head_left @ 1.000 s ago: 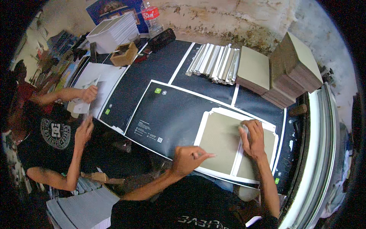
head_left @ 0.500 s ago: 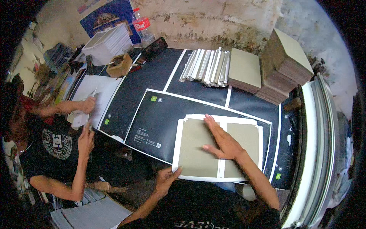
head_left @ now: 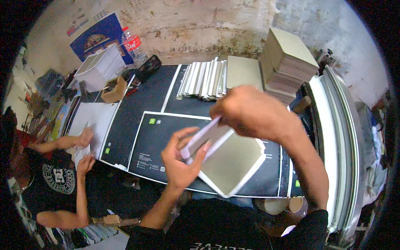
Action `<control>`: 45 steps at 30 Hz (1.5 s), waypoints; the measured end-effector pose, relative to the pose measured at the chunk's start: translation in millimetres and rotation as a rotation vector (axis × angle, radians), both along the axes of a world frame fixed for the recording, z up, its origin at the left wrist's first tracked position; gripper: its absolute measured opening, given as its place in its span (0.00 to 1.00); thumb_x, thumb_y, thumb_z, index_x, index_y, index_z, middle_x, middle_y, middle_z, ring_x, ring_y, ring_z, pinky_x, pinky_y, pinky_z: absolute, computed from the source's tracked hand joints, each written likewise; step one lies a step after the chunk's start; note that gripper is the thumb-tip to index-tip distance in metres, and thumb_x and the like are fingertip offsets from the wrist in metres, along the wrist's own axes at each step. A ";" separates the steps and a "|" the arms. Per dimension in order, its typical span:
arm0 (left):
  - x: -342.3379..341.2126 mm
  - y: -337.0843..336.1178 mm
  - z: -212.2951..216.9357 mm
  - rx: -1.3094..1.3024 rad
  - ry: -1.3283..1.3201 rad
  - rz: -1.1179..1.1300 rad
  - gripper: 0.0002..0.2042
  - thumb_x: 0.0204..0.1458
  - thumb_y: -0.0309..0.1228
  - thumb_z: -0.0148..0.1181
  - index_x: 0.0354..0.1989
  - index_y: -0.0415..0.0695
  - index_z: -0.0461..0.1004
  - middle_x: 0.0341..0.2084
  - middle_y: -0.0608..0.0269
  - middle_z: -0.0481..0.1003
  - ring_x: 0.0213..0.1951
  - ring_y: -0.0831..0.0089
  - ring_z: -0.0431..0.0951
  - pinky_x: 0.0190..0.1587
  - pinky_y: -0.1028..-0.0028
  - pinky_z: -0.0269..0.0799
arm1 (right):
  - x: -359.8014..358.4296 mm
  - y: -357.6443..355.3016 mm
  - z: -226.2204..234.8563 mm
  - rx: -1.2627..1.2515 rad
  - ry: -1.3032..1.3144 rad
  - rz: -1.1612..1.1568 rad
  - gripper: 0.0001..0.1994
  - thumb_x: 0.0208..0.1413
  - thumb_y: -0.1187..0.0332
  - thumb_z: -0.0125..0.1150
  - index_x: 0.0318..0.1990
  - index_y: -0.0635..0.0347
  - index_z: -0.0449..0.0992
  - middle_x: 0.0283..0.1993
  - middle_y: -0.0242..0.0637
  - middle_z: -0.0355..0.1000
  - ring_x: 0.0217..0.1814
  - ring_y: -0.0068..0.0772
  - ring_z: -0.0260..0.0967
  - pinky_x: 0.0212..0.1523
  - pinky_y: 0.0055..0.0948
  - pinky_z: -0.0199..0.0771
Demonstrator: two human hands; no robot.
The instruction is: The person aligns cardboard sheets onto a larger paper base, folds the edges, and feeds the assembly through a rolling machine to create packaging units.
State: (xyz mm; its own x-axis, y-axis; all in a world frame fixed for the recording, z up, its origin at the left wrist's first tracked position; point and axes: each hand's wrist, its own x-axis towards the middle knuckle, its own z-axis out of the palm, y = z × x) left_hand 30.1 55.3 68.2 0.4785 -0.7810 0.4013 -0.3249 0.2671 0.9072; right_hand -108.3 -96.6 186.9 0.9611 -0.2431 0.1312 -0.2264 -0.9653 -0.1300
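I hold a grey board cover with white edges (head_left: 231,160) lifted and tilted above the black printed sheet (head_left: 166,143). My left hand (head_left: 181,160) grips its left end, fingers curled over the edge. My right hand (head_left: 250,112) is raised over the cover's upper edge and pinches it near the top. The cover looks partly folded, one panel rising toward my right hand.
A row of finished white-edged covers (head_left: 204,79) stands at the table's back, beside flat grey boards (head_left: 243,73) and a tall board stack (head_left: 289,60). Another person (head_left: 58,179) at the left handles white paper (head_left: 91,121). A paper stack (head_left: 100,66), bottle (head_left: 133,43) and small box (head_left: 114,89) sit far left.
The cover lay flat on the black sheet under my right hand; now both hands have lifted and tilted it. My left hand came up from the table's edge to grip it.
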 end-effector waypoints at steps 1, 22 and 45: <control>17.8 -5.4 -6.7 0.059 -0.084 -0.052 0.21 0.48 0.28 0.75 0.50 0.36 0.77 0.39 0.55 0.83 0.41 0.73 0.83 0.45 0.71 0.79 | -11.4 -3.1 16.6 0.033 -0.044 -0.003 0.05 0.44 0.78 0.67 0.31 0.60 0.80 0.30 0.48 0.79 0.38 0.52 0.79 0.42 0.41 0.80; 148.6 -155.3 -77.1 0.757 -0.942 -0.687 0.32 0.26 0.49 0.85 0.39 0.42 0.81 0.36 0.56 0.82 0.42 0.64 0.82 0.45 0.65 0.76 | -157.4 0.6 -213.3 1.193 -0.443 -0.903 0.42 0.38 0.66 0.83 0.62 0.70 0.69 0.47 0.51 0.81 0.47 0.38 0.80 0.50 0.34 0.79; -58.1 -241.0 -124.2 0.513 -0.423 -1.095 0.17 0.41 0.34 0.75 0.39 0.39 0.82 0.28 0.67 0.78 0.30 0.77 0.73 0.38 0.74 0.71 | -157.5 -60.9 -227.5 0.781 -0.339 -0.758 0.14 0.57 0.68 0.64 0.45 0.70 0.83 0.41 0.53 0.82 0.40 0.38 0.80 0.46 0.35 0.78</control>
